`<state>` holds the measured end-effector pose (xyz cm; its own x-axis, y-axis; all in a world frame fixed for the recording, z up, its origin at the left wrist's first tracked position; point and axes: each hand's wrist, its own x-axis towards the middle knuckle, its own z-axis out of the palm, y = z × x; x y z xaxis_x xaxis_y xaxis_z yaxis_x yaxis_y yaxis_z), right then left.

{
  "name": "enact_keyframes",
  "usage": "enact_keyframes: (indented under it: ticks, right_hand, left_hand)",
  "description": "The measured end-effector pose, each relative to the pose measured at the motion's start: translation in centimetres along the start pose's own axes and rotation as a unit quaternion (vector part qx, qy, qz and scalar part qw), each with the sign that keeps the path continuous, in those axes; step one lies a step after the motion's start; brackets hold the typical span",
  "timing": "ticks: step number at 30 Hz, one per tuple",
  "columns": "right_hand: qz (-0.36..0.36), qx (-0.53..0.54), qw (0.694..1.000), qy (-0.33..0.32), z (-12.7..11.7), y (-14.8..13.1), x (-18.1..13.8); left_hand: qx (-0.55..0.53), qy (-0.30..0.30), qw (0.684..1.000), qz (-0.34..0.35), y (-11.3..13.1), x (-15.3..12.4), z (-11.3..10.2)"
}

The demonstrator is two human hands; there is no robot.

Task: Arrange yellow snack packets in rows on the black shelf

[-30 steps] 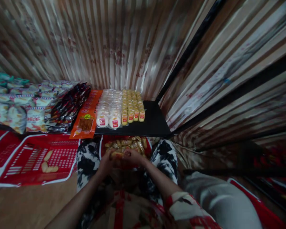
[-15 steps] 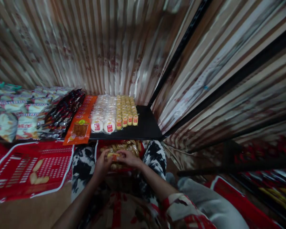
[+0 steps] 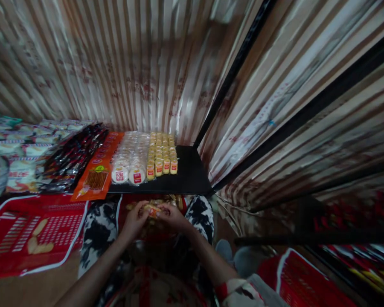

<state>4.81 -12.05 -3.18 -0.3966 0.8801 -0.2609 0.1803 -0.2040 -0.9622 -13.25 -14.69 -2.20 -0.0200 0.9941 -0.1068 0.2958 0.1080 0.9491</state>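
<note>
My left hand (image 3: 136, 221) and my right hand (image 3: 175, 218) meet in front of me, between my knees. Both sets of fingertips are closed on the ends of a small yellow wrapped snack (image 3: 153, 210) with a red-orange label. Beneath them is a red basket (image 3: 127, 204) containing several gold-wrapped snacks (image 3: 172, 200), partly hidden by my hands. Just beyond, rows of yellow packaged snacks (image 3: 162, 160) with red labels stand on a black shelf (image 3: 192, 170), beside round white packaged snacks (image 3: 136, 174).
An orange packet (image 3: 94, 175), dark packets (image 3: 73, 155) and white bags (image 3: 21, 170) fill the shelf leftward. Below them sits a red basket (image 3: 60, 221) with a few pale pieces. Black metal bars (image 3: 233, 76) slant at right, near another red basket (image 3: 302, 279).
The view has turned slightly, so the shelf and baskets appear farther left and lower. Both hands stay on the yellow wrapped snack. Less of the grey shape at lower right shows.
</note>
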Motion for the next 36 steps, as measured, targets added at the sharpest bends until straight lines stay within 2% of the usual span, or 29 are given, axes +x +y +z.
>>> enact_keyframes:
  ticks: [3,6,13,19,22,26,29,32,36]
  right_hand:
    - [0.017,0.028,0.999,-0.023,-0.3,0.5,-0.7]
    - [0.009,0.045,0.999,-0.019,-0.4,0.3,-1.1]
    - [-0.021,0.018,0.999,0.03,-0.2,-0.4,-1.4]
    - [-0.008,0.024,0.999,0.036,-0.6,-0.4,-2.1]
    - [-0.019,0.042,0.998,0.048,-1.0,-0.7,-2.0]
    - [-0.015,0.078,0.993,0.085,-1.9,-1.1,-1.1]
    - [-0.017,0.097,0.985,0.139,-3.2,-1.9,0.1]
    - [-0.034,0.111,0.977,0.176,-4.7,-3.1,1.4]
    - [-0.058,0.13,0.974,0.174,-6.4,-4.2,2.8]
  left_hand:
    - [0.028,-0.013,1.0,0.003,0.1,-0.3,0.4]
    - [0.047,0.003,0.999,0.008,0.3,-0.2,0.7]
    - [-0.018,-0.001,1.0,-0.021,1.0,-0.1,1.3]
    - [-0.048,-0.036,0.997,-0.045,1.8,0.2,1.8]
    - [-0.053,-0.028,0.997,-0.046,2.7,1.0,2.0]
    - [-0.075,-0.017,0.997,-0.031,4.3,2.5,2.5]
    - [-0.132,-0.007,0.989,-0.07,5.6,3.7,3.3]
    - [-0.179,0.028,0.977,-0.114,6.7,5.0,4.3]
    - [-0.197,0.045,0.976,-0.079,7.8,6.6,5.0]
